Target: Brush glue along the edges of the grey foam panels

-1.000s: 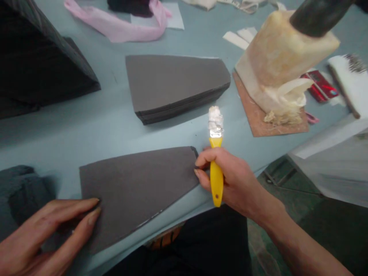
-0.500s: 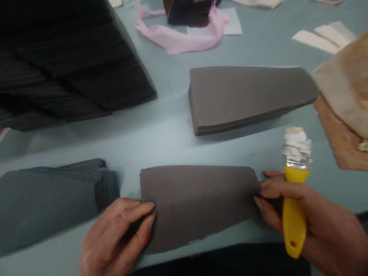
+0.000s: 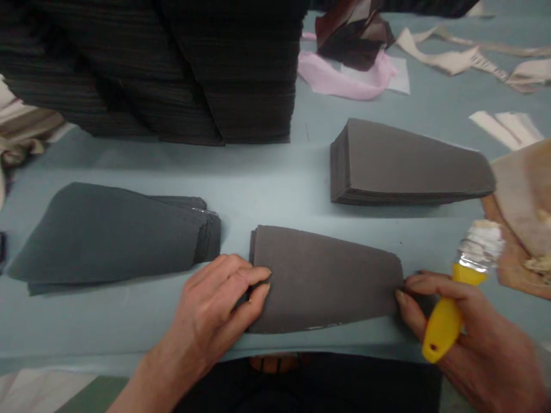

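Note:
A grey tapered sheet (image 3: 322, 281) lies flat near the front edge of the pale blue table (image 3: 267, 195). My left hand (image 3: 215, 310) rests on its wide left end, fingers stretched over the edge. My right hand (image 3: 469, 338) grips a yellow-handled brush (image 3: 456, 298) with whitish caked bristles, while its fingertips pinch the sheet's narrow right end.
A stack of the same grey sheets (image 3: 404, 166) sits behind. Darker grey sheets (image 3: 112, 235) lie at the left. A tall black pile (image 3: 163, 69) fills the back left. Pink cloth (image 3: 344, 77) and cream strips (image 3: 503, 129) lie at the back. A brown board (image 3: 512, 252) is at the right.
The view has swung left, so everything has shifted right. The sheet has turned to lie level along the table edge. My left hand has moved up onto its left end.

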Demonstrator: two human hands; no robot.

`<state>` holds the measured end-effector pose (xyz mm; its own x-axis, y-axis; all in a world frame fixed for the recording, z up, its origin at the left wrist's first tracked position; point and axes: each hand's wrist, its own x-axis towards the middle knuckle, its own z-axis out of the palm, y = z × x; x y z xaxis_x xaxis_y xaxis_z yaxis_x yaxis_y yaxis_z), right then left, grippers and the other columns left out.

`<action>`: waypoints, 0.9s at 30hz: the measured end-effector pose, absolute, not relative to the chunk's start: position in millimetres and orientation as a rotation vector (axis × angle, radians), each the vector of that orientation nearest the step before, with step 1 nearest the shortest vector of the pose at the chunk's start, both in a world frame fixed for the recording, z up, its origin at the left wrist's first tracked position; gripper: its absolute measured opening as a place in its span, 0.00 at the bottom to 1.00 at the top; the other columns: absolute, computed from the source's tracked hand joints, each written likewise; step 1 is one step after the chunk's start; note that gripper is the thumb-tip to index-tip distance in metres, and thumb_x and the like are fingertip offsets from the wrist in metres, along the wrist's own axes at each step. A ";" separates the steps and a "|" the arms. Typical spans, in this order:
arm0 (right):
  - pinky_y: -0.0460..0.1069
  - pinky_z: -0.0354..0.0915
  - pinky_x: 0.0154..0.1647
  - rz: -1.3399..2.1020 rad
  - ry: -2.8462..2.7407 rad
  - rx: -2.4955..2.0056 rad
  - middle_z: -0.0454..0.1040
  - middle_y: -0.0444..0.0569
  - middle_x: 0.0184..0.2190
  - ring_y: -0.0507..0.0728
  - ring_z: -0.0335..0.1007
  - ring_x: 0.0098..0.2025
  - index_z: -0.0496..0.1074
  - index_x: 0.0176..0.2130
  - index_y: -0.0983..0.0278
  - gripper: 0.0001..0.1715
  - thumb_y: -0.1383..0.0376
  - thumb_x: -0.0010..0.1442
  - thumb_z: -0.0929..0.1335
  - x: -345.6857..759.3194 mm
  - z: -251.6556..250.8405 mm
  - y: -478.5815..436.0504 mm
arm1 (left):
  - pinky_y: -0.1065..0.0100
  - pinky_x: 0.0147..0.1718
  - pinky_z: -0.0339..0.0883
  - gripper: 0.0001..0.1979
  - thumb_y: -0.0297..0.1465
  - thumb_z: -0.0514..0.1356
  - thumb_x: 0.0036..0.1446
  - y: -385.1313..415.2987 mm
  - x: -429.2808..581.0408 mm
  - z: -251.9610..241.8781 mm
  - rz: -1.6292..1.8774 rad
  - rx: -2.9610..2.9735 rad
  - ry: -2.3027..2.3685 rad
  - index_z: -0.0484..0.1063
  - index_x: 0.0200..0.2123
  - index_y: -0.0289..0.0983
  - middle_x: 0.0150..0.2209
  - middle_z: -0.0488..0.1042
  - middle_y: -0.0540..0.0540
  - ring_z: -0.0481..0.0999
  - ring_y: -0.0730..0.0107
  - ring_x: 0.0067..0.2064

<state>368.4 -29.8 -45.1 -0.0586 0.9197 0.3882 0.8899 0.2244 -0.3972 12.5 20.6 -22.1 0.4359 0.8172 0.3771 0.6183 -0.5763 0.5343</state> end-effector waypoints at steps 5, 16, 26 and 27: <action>0.55 0.75 0.46 -0.232 -2.146 -1.548 0.86 0.54 0.44 0.61 0.85 0.42 0.72 0.46 0.61 0.07 0.61 0.72 0.72 359.9 -28.3 -22.1 | 0.68 0.40 0.73 0.06 0.25 0.62 0.70 22.0 13.1 -24.1 0.911 2.388 1.222 0.74 0.48 0.39 0.36 0.77 0.50 0.77 0.71 0.37; 0.55 0.79 0.46 -0.172 -2.358 -1.334 0.86 0.58 0.52 0.61 0.86 0.44 0.70 0.46 0.60 0.06 0.71 0.72 0.67 353.2 -19.0 -10.8 | 0.62 0.48 0.75 0.06 0.28 0.59 0.73 25.2 12.2 -29.2 0.923 2.545 1.224 0.77 0.46 0.37 0.50 0.80 0.42 0.81 0.63 0.47; 0.58 0.78 0.48 -0.006 -2.262 -1.384 0.85 0.56 0.55 0.63 0.86 0.47 0.73 0.44 0.58 0.08 0.71 0.69 0.68 359.3 -27.9 -13.1 | 0.55 0.55 0.75 0.13 0.35 0.54 0.75 28.3 8.1 -24.2 0.697 2.487 1.232 0.79 0.47 0.39 0.56 0.82 0.41 0.82 0.57 0.54; 0.57 0.78 0.48 0.003 -2.246 -1.387 0.85 0.56 0.54 0.63 0.86 0.47 0.72 0.43 0.58 0.07 0.71 0.68 0.68 359.2 -28.7 -13.2 | 0.55 0.56 0.75 0.14 0.36 0.54 0.75 28.9 7.9 -23.7 0.684 2.478 1.236 0.79 0.47 0.39 0.56 0.82 0.41 0.82 0.57 0.54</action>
<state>359.2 -13.2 -28.7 -0.3584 0.8394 0.4085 0.8384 0.4819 -0.2546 7.9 28.9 -23.7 0.5197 0.8057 0.2842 0.6691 -0.5906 0.4511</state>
